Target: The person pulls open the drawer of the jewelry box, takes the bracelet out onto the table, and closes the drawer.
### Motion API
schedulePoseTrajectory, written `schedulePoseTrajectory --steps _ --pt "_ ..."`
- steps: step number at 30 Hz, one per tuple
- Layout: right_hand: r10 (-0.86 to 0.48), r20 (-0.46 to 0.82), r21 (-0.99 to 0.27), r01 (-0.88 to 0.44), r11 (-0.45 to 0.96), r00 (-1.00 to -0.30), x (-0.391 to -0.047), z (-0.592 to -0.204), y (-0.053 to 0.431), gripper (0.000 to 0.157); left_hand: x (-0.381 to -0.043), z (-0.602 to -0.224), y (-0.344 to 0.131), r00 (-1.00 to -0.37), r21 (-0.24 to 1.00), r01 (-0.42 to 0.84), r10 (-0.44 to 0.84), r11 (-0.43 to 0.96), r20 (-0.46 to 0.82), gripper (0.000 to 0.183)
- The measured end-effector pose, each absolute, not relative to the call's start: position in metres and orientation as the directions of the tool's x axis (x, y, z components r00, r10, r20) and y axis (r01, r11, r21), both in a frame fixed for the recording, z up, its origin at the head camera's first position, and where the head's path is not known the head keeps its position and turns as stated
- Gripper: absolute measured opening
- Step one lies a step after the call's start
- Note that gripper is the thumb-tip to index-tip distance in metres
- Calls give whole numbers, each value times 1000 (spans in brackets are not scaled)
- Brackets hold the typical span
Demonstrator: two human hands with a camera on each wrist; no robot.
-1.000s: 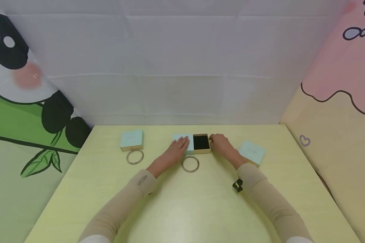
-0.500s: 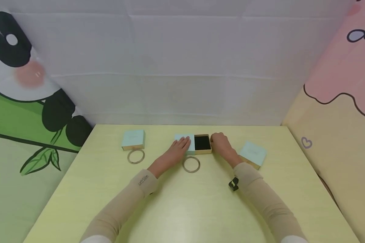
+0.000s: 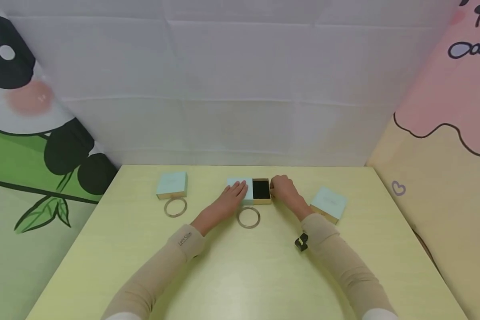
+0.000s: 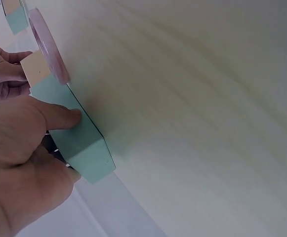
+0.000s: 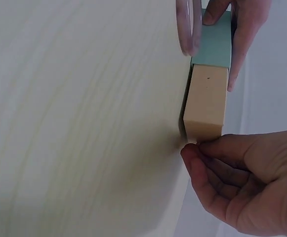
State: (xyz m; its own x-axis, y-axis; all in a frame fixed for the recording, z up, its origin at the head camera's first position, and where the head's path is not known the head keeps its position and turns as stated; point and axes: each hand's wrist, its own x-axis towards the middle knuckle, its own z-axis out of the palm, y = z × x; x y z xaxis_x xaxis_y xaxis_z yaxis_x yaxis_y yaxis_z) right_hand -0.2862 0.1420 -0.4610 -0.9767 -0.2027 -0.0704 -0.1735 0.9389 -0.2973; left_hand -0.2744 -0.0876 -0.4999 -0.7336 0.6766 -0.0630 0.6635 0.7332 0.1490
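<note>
Middle box (image 3: 249, 194), far part of table (image 3: 240, 275), about half open: tan drawer (image 5: 206, 96) sticks out right of mint sleeve (image 4: 81, 144). Only black lining (image 3: 261, 189) seen inside; drawer not fully out. Left hand (image 3: 226, 202) clamps sleeve, thumb on near side; right hand (image 3: 286, 191) pinches at drawer's right end, any tab hidden. One ring (image 3: 248, 227) just near of the box. Left box (image 3: 172, 182), another ring (image 3: 175, 216) near it; right box (image 3: 330, 203) angled. Both look closed, rings outside.

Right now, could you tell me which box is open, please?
The middle box, under the left hand: its drawer sticks out; both outer boxes look closed.
</note>
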Motion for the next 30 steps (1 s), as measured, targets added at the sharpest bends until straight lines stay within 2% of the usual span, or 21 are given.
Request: schedulePoseTrajectory --steps 6,15,23,26,30 --pt "-242 -28 -283 -225 932 -970 -286 -469 121 26 -265 -502 -85 -739 137 661 672 737 -52 63" --pt "-300 3 -370 -280 886 -954 -275 -473 102 15 -249 -503 -82 -739 165 661 673 732 -30 68" --pt "-288 -2 -414 -262 872 -958 -276 -476 106 10 -252 -496 -79 -740 158 663 672 731 -5 53" --pt "-285 -8 -430 -254 867 -959 -276 -475 110 12 -255 -491 -68 -773 139 631 633 763 32 46" --pt "-298 -28 -458 -253 852 -954 -274 -472 116 18 -257 -485 -47 -857 108 515 513 851 40 48"
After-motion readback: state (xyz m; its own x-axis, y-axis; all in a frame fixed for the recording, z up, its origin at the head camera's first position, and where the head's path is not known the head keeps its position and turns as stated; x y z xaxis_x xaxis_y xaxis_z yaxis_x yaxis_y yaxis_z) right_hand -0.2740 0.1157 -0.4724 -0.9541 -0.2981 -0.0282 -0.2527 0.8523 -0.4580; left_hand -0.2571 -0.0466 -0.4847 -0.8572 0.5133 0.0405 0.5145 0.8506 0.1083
